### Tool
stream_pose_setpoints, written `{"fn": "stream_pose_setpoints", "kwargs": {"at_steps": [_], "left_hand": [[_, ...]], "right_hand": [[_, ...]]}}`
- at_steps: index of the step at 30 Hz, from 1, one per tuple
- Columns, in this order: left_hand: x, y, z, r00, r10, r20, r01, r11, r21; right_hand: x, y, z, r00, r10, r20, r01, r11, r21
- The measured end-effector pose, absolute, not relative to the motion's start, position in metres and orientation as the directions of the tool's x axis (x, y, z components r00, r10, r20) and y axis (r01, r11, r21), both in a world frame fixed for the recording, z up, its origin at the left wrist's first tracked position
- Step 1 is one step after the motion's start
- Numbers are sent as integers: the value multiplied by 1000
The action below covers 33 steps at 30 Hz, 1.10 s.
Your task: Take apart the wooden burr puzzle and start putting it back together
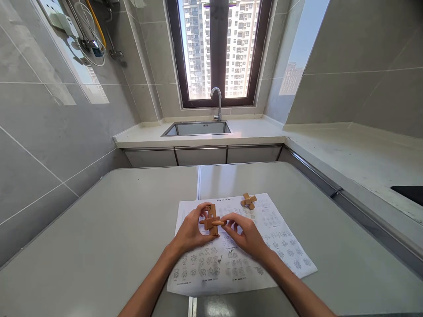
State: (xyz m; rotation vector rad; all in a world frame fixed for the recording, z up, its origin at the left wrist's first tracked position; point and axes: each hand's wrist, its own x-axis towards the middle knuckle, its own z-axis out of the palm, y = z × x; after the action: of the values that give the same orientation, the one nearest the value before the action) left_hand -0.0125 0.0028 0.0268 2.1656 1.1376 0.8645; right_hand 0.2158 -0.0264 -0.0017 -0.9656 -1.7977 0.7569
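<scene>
My left hand [193, 229] and my right hand [244, 235] meet over a printed instruction sheet [284, 246] on a grey table. Together they grip a small wooden puzzle [211, 219] made of crossed sticks. The left hand's fingers curl round its upright piece. With thumb and fingers, the right hand pinches a horizontal stick on the puzzle's right side. A second, assembled wooden puzzle [248, 200] lies on the sheet's far edge, apart from both hands.
The grey table [99, 246] has a seam down its middle. Beyond it a counter holds a steel sink [198, 128] and tap [217, 102] under a window. A long counter [357, 154] runs along the right. Tiled wall stands on the left.
</scene>
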Motion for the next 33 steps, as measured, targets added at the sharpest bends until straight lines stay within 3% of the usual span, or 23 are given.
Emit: {"fn": "stream_pose_setpoints", "kwargs": {"at_steps": [8,14,22,26,30,33], "left_hand": [[-11,5,15,404,751,523,591,-650,477],[-4,2,10,486,675,556,575,-725,378],[-15,9,11,447,717,536,633,-676,377],[-23,16,13,297,782,547,710,-564,420],[-25,18,14,187,812,553,707,-502,498],[-23,17,13,183,826,532,693,-492,526]], "right_hand": [[204,-25,-17,-244,920,307,213,359,-909],[198,-26,-17,-309,903,298,147,355,-923],[203,-23,-15,-180,928,326,126,350,-928],[210,-19,-14,-74,957,280,254,289,-923],[209,-23,-12,-210,925,316,459,379,-804],[206,-26,-14,-333,867,371,517,497,-697]]}}
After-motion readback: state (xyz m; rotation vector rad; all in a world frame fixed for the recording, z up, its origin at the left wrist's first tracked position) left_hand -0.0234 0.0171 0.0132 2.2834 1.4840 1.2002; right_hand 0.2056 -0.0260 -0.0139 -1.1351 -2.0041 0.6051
